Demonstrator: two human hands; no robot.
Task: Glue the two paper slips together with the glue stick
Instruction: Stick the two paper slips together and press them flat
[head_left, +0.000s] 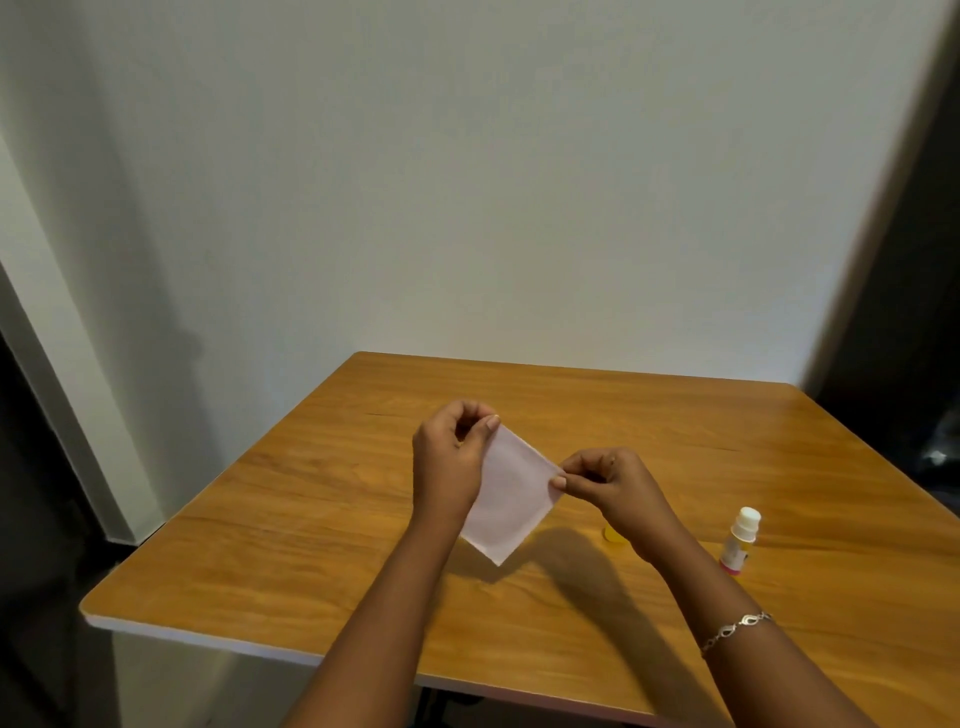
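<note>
A pale pink square of paper (511, 499) hangs above the wooden table (291, 519), turned like a diamond. My left hand (454, 457) pinches its top corner between thumb and fingers. My right hand (610, 483) pinches its right corner. I cannot tell whether it is one slip or two lying flat on each other. The glue stick (740, 540) stands upright on the table to the right of my right wrist, its white tip uncovered. A yellow cap (615, 535) lies on the table, partly hidden behind my right wrist.
The table stands against a white wall. Its front edge (208, 642) is white and its left front corner is rounded. A silver bracelet (735, 629) is on my right forearm. Dark space lies to the right of the table.
</note>
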